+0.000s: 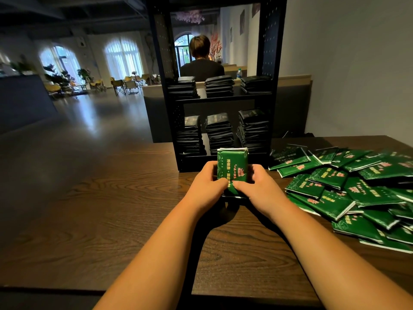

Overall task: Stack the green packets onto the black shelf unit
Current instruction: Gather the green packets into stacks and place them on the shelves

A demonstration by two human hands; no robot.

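Shelf unit: a black metal shelf unit [271, 63] with perforated side panels stood upright on a dark wood-grain table [111, 209].
Held packets: a squared-up bundle of green foil packets [232, 166] with pink and yellow print sat just in front of the shelf unit's bottom tier, its far end tipped up toward the unit. Whether its near end touched the table could not be told.
Left hand: the left hand [207, 182] gripped the bundle's left side in front of the shelf unit, fingers curled round it, thumb pressed on the printed top face.
Right hand: the right hand [257, 186] gripped the bundle's right side the same way, its thumb meeting the other.
Bottom tier: three tall stacks [220, 133] of packets, dark in the shade, stood side by side inside the unit.
Upper tier: three shorter stacks [219, 86] stood in a row.
Loose heap: a loose heap of green packets [357, 186] lay overlapping to the right of the shelf unit.
Behind the unit: a person in a dark top [201, 63] sat facing away.
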